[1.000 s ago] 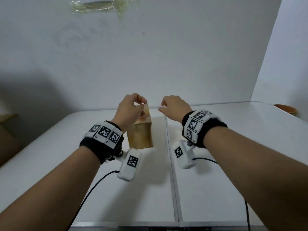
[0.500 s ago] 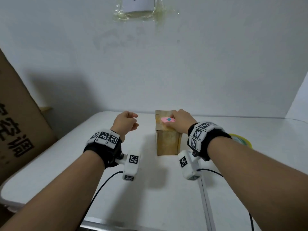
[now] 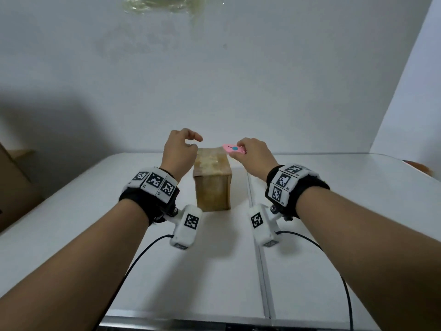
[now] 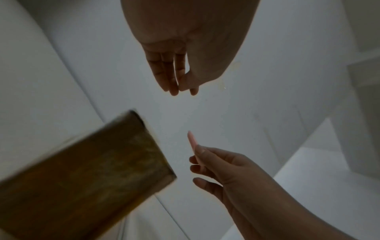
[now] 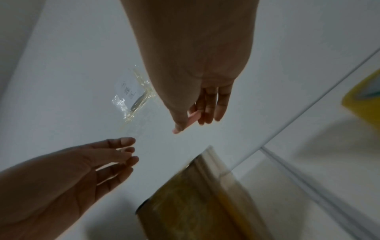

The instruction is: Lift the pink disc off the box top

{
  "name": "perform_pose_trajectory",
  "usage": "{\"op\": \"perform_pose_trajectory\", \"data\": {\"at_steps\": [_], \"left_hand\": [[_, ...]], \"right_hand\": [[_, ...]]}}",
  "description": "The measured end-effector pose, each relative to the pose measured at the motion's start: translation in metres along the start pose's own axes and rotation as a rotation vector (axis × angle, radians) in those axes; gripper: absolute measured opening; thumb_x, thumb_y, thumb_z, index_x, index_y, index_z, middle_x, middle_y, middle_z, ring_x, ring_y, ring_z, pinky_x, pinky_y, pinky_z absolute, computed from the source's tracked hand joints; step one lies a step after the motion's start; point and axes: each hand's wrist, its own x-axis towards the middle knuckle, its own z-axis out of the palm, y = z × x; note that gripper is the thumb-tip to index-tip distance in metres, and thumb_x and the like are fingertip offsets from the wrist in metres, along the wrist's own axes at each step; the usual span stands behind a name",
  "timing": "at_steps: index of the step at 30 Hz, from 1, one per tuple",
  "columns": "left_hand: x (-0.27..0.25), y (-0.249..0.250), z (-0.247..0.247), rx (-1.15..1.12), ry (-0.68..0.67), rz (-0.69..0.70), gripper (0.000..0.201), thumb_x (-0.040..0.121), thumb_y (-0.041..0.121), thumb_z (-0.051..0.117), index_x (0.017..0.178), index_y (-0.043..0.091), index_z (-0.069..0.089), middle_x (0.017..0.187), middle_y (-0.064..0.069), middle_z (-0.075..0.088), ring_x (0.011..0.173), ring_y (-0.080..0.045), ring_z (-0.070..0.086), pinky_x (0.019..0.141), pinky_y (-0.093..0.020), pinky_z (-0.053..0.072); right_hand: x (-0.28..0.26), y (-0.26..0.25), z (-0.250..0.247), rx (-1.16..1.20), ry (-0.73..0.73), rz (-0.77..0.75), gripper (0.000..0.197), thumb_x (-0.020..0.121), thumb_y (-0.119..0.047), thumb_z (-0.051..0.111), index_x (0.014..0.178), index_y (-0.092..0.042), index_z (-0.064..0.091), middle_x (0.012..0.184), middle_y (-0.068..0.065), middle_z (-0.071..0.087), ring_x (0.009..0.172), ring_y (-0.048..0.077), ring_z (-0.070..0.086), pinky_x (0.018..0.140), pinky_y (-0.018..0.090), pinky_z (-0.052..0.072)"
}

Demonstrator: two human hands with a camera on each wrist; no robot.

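Head view, your right hand: right of centre, above the far right corner of the box; thumb and fingers pinch a small pink cutter, whose free end points left.
Head view, cutter detail: a blue dot sits on its upper face; it hangs over the box top's far right corner, and you cannot tell from here whether it touches.
Head view, your left hand: just left of the box's far edge, fingers loosely curled, forefinger tip reaching right; it holds nothing.
Head view, cardboard box: middle of the frame, upright on the white table, between your wrists, its top glossy with tape.
Head view, surroundings: a taped paper slip at the top edge on the wall; a brown carton at the left edge.

Left wrist view, your left hand: top centre, fingers pressed together, thumb tip close to the fingertips, nothing between them.
Left wrist view, your right hand: lower right, thumb and fingers pinching the pink cutter, which sticks up towards the upper left.
Left wrist view, box: lower left, blurred, just apart from both hands.

Right wrist view, your right hand: top centre, thumb laid on the pink cutter, other fingers close together behind it.
Right wrist view, your left hand: lower left, fingers nearly straight and slightly spread, holding nothing.
Right wrist view, box: bottom centre, blurred.
Right wrist view, yellow object: right edge, perhaps a tape roll; too blurred to be sure.
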Motion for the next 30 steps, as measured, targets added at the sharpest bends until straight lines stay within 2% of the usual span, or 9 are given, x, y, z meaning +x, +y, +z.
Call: {"op": "perform_pose_trajectory", "data": {"at_steps": [6,8,10,13,14,17,23,26,30], "left_hand": [[-0.002,0.041,0.063,-0.059,-0.134,0.082,0.024,0.088,0.005,0.048,0.095,0.021,0.064,0.117,-0.001,0.049,0.087,-0.019,0.062,0.061,-0.023,0.044],[-0.006,0.047,0.087,-0.128,-0.2,0.057,0.022,0.087,0.006,0.05,0.091,0.024,0.063,0.119,-0.004,0.054,0.09,-0.022,0.064,0.068,-0.028,0.05],[-0.011,0.049,0.111,-0.232,-0.273,0.001,0.021,0.086,0.003,0.05,0.089,0.02,0.063,0.116,-0.006,0.058,0.084,-0.018,0.065,0.075,-0.029,0.055],[-0.017,0.045,0.139,-0.31,-0.374,-0.096,0.024,0.088,-0.003,0.048,0.084,0.017,0.061,0.096,-0.004,0.059,0.074,-0.013,0.06,0.07,-0.023,0.052],[-0.017,0.043,0.147,-0.313,-0.4,-0.125,0.025,0.088,-0.003,0.048,0.083,0.018,0.06,0.091,-0.003,0.058,0.074,-0.013,0.059,0.069,-0.023,0.052],[-0.017,0.038,0.163,-0.294,-0.451,-0.192,0.027,0.088,-0.005,0.047,0.082,0.018,0.06,0.083,-0.002,0.058,0.073,-0.013,0.059,0.067,-0.022,0.051],[-0.021,0.037,0.183,-0.267,-0.497,-0.23,0.026,0.089,-0.006,0.046,0.083,0.016,0.059,0.087,-0.002,0.057,0.074,-0.014,0.058,0.068,-0.022,0.051],[-0.02,0.035,0.188,-0.257,-0.508,-0.232,0.026,0.088,-0.006,0.046,0.083,0.016,0.059,0.089,-0.003,0.058,0.074,-0.014,0.058,0.068,-0.023,0.051],[-0.018,0.034,0.189,-0.263,-0.509,-0.249,0.027,0.089,-0.006,0.046,0.083,0.016,0.06,0.086,-0.002,0.058,0.074,-0.014,0.059,0.066,-0.021,0.052]], "right_hand": [[-0.022,0.067,-0.045,-0.037,0.032,0.167,0.043,0.089,-0.038,0.058,0.107,0.0,0.066,0.101,0.014,0.067,0.089,0.029,0.059,0.08,0.037,0.048],[-0.031,0.09,-0.058,-0.047,0.073,0.209,0.048,0.088,-0.038,0.059,0.105,0.007,0.067,0.106,0.025,0.068,0.096,0.038,0.063,0.085,0.044,0.051],[-0.039,0.11,-0.067,-0.07,0.088,0.255,0.056,0.088,-0.043,0.058,0.097,0.012,0.067,0.1,0.031,0.067,0.095,0.041,0.064,0.081,0.046,0.052],[-0.047,0.135,-0.071,-0.143,0.018,0.346,0.049,0.086,-0.042,0.06,0.078,0.007,0.065,0.079,0.027,0.062,0.083,0.037,0.064,0.065,0.037,0.047],[-0.049,0.142,-0.071,-0.155,-0.006,0.363,0.044,0.085,-0.041,0.061,0.082,0.003,0.066,0.081,0.022,0.063,0.087,0.033,0.064,0.067,0.035,0.047],[-0.054,0.152,-0.069,-0.169,-0.034,0.397,0.05,0.085,-0.045,0.062,0.115,-0.004,0.064,0.114,0.014,0.067,0.112,0.031,0.06,0.088,0.037,0.05],[-0.052,0.156,-0.065,-0.303,-0.119,0.365,0.048,0.086,-0.043,0.062,0.117,-0.006,0.058,0.118,0.016,0.061,0.121,0.031,0.048,0.095,0.039,0.048],[-0.05,0.153,-0.065,-0.367,-0.147,0.358,0.048,0.087,-0.043,0.063,0.119,-0.007,0.059,0.104,0.017,0.052,0.12,0.031,0.05,0.099,0.037,0.045],[-0.042,0.156,-0.057,-0.382,-0.224,0.355,0.041,0.086,-0.034,0.067,0.115,-0.006,0.063,0.121,0.017,0.06,0.117,0.032,0.055,0.098,0.04,0.049]]}}
